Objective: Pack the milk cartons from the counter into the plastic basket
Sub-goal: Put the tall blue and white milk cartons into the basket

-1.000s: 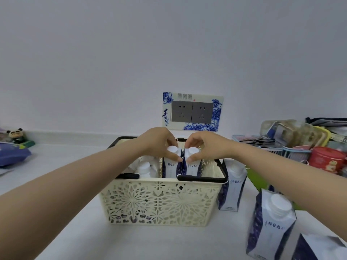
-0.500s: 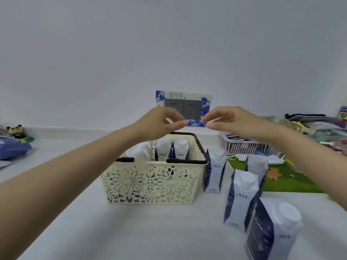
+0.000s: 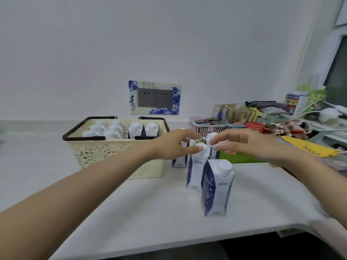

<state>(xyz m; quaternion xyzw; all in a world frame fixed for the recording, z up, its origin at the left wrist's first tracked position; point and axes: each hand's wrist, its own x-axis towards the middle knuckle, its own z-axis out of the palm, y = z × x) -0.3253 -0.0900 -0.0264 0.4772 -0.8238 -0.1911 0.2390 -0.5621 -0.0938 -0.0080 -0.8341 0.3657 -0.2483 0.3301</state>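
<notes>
A cream plastic basket (image 3: 93,152) with dark handles stands on the white counter at the left. Several white-capped milk cartons (image 3: 135,130) are upright inside it. Right of the basket, blue-and-white cartons stand on the counter: the nearest carton (image 3: 217,190), a second carton (image 3: 195,171) behind it, a third carton (image 3: 179,162) partly hidden by my left hand, and a fourth carton (image 3: 211,136) farther back. My left hand (image 3: 174,145) hovers with fingers apart at the second carton's cap. My right hand (image 3: 244,143) reaches toward the fourth carton's cap, fingers apart, holding nothing.
A pink basket (image 3: 206,128) with clutter, a red tin (image 3: 255,126), a green mat (image 3: 242,157) and a yellow sheet (image 3: 309,147) crowd the right side. A wall socket (image 3: 155,97) is behind. The counter's front edge (image 3: 187,243) runs close below the nearest carton.
Both hands left the basket, where two cartons now stand, and moved right and down to the cartons on the counter. The view has swung right.
</notes>
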